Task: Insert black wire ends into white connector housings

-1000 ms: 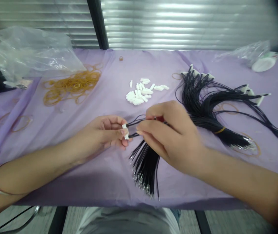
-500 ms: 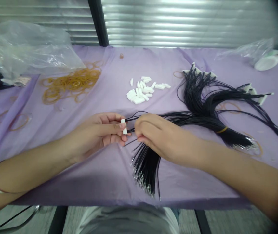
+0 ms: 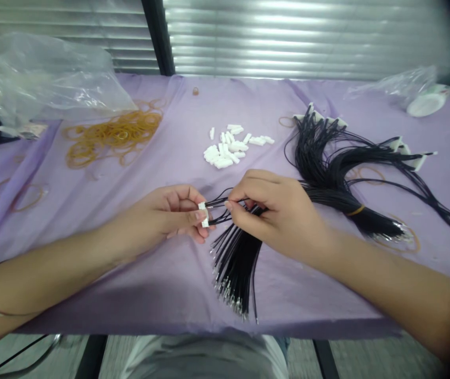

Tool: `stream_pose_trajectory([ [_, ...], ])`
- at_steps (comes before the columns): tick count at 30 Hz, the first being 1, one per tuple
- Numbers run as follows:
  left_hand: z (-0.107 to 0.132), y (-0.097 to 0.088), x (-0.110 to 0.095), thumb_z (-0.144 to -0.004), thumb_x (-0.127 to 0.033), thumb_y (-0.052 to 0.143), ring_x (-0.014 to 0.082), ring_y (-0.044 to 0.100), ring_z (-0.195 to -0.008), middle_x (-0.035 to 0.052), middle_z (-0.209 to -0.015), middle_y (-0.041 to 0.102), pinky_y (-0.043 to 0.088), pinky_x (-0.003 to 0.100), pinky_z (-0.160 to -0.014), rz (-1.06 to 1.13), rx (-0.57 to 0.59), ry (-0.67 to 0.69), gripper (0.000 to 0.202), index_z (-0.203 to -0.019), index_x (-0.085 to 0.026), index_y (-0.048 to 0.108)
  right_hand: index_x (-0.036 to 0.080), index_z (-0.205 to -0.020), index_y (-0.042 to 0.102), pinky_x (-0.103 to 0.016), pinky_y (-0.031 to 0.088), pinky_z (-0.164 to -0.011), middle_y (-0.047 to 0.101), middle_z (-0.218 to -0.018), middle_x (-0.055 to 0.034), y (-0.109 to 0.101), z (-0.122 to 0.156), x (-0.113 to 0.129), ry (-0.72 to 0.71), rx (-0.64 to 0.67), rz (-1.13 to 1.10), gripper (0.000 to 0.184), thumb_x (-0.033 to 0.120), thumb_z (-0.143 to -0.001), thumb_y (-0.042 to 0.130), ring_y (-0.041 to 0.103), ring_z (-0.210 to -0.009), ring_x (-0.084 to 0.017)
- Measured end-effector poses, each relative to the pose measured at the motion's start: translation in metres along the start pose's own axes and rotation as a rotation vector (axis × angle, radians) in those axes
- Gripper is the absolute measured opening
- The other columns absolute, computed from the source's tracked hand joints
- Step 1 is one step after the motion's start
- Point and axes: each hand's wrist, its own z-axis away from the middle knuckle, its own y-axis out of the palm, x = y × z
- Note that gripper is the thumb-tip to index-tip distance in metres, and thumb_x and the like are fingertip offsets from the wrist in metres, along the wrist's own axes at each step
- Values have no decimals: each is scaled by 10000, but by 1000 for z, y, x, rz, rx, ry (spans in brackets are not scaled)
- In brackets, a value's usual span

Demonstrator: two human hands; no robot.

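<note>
Connector (image 3: 203, 214), white, is sitting upright in the fingertip pinch of the left hand (image 3: 169, 216). One black wire (image 3: 216, 202) is lying horizontal, running rightward from it into the right hand (image 3: 276, 216), which is pinching it just beside; loose wire bundle (image 3: 235, 263) fanning out below.

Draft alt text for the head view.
Left hand pinches a small white connector; right hand holds a black wire at its end, over a loose bundle of black wires on a purple cloth. Behind lie spare white connectors and rubber bands.
</note>
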Motion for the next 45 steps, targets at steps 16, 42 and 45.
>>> stream_pose_trajectory([
  [16, 1, 1, -1, -724, -206, 643, 119, 592, -606, 25, -659, 632, 468, 210, -587, -42, 38, 21, 155, -778, -133, 516, 128, -673, 569, -252, 397, -637, 536, -710, -55, -1, 1, -3, -267, 2, 304, 229, 167, -859, 441, 468, -694, -126],
  [42, -1, 2, 0, -710, -183, 650, 108, 592, -535, 34, -622, 632, 495, 190, -513, -18, 45, 7, 158, -752, -100, 523, 99, -692, 587, -233, 387, -609, 518, -656, -44, 18, 0, -10, -267, -60, 108, 187, 166, -837, 488, 451, -633, -109],
  [45, 0, 4, -1, -702, -197, 657, 115, 591, -531, 41, -616, 629, 495, 200, -514, -24, 38, -5, 174, -747, -102, 519, 87, -700, 595, -250, 379, -601, 505, -649, -47, 20, 0, -9, -261, -34, 146, 213, 173, -849, 469, 435, -626, -119],
])
